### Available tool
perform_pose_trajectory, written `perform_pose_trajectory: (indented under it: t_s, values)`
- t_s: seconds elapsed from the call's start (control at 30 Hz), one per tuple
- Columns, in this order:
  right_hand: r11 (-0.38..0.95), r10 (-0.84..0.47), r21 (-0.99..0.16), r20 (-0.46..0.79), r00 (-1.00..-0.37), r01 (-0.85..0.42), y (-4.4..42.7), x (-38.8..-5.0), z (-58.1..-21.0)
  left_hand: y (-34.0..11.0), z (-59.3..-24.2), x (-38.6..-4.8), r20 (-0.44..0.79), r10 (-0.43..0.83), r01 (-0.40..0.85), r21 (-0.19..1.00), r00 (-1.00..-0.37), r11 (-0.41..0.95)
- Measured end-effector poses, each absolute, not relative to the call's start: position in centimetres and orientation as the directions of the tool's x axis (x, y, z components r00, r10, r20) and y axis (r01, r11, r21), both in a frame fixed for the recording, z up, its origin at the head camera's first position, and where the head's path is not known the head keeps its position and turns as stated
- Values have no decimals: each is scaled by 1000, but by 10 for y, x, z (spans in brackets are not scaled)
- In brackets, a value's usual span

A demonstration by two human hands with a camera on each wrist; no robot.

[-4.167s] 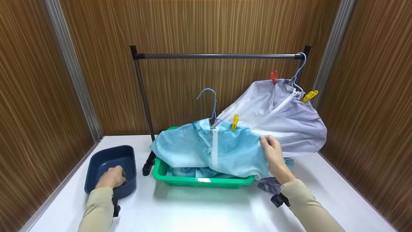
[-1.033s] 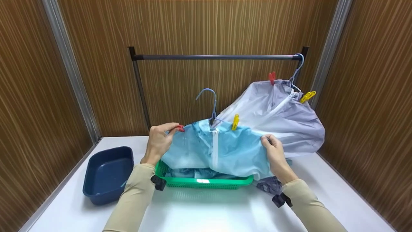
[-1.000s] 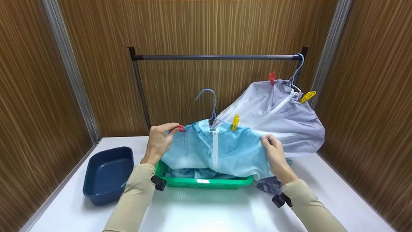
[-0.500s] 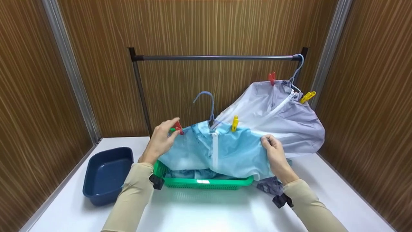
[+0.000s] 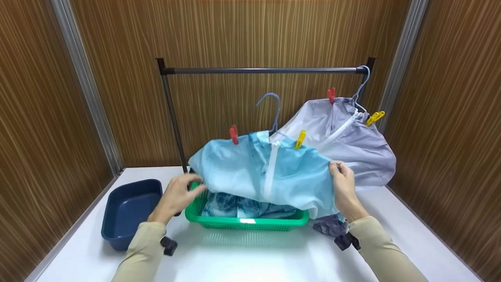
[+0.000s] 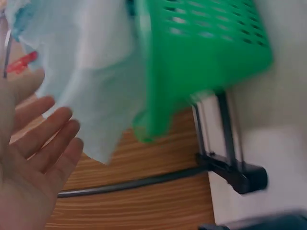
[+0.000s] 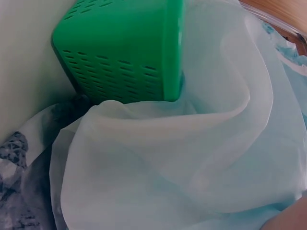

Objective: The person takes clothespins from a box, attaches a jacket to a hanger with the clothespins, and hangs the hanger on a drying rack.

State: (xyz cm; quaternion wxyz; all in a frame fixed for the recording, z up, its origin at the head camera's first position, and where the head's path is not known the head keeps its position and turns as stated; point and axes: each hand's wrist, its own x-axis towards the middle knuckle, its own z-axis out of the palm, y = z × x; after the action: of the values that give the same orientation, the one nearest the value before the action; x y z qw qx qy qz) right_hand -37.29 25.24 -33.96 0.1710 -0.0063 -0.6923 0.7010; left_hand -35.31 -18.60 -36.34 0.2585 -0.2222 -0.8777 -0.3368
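A light blue zip-front jacket hangs on a blue hanger over the green basket. A red clothespin clips its left shoulder and a yellow clothespin its right one. My right hand pinches the jacket's right edge; only a bit of that hand shows in the right wrist view. Beside the jacket's lower left side is my left hand, blurred, with nothing in it. In the left wrist view its fingers are spread and relaxed near the pale cloth.
A green basket holds more patterned cloth. Behind stands a rack with a horizontal bar. On its right end hangs a grey-white jacket with red and yellow clothespins. A dark blue bin sits at left; dark patterned cloth lies right of the basket.
My left hand came from the bin with a red clothespin, clipped it on the jacket's left shoulder, let go and dropped lower. The jacket and hanger have shifted up and right with my right hand.
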Motion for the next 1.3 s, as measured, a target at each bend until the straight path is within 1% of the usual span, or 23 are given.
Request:
perform_pose_trajectory:
  t_s: [0.1, 0.27, 0.43, 0.6, 0.83, 0.97, 1.07, 1.2, 1.3]
  values:
    - [3, 298, -966, 247, -922, -258, 254, -374, -335, -193, -376, -348, 503, 279, 532, 479, -818, 698]
    - [10, 362, -955, 280, -889, -296, 256, -376, -332, -196, -390, -342, 438, 327, 515, 432, -838, 741]
    - [-29, 414, -954, 261, -872, -299, 258, -376, -330, -198, -397, -337, 408, 336, 500, 415, -849, 760]
    - [-90, 458, -939, 256, -851, -331, 260, -380, -327, -200, -404, -335, 409, 339, 500, 398, -847, 769]
    - [-156, 552, -910, 243, -797, -385, 266, -386, -319, -201, -411, -333, 426, 329, 500, 393, -843, 772]
    - [-176, 628, -904, 202, -751, -390, 273, -389, -310, -200, -411, -333, 432, 333, 506, 387, -838, 771]
    - [-214, 677, -900, 143, -722, -380, 283, -391, -303, -200, -411, -333, 429, 336, 509, 396, -839, 765]
    - [-249, 705, -912, 60, -706, -326, 296, -392, -295, -199, -410, -333, 418, 340, 509, 409, -842, 757]
    - [-239, 715, -927, 33, -699, -288, 306, -393, -292, -198, -410, -334, 401, 342, 503, 420, -850, 756]
